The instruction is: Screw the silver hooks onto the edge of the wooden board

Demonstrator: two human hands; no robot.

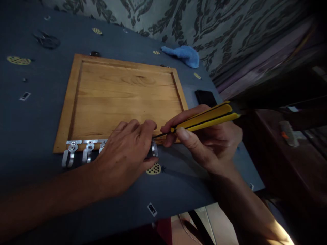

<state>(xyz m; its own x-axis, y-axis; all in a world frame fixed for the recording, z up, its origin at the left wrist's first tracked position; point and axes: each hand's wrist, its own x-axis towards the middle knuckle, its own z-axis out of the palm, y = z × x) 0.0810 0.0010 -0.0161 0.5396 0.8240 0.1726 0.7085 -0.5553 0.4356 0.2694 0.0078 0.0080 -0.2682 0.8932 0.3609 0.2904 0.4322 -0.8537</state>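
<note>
A framed wooden board lies flat on the table, with a row of metal hooks along its near edge. My left hand rests over that edge, covering part of the row. Its thumb and index finger close around one metal hook at the right end. My right hand grips a screwdriver by its yellow and black handle. The screwdriver's shaft slants down to the left, its tip by the hook in my left fingers. Exact contact at the tip is hidden.
Blue-grey cloth with pineapple prints covers the table. Behind the board lie a blue cloth and a black flat object. A dark tool sits at far left. Patterned fabric hangs along the back.
</note>
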